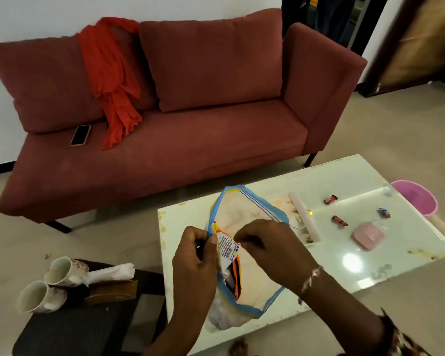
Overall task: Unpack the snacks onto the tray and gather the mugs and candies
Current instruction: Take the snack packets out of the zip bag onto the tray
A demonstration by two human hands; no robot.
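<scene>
Head view: both hands (194, 263) (267, 249) grip zip bag (249, 214); long axis runs away.

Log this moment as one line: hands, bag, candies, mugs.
left hand: grips zip bag rim | right hand: pulling snack packet | candies: loose on table | mugs: side stool

table (344, 181): glossy white top, smooth, stained
zip bag (244, 209): clear thin plastic, blue edge
sofa (216, 68): matt red cloth
mugs (62, 271): glazed ceramic
stool (70, 330): matt dark surface
</scene>
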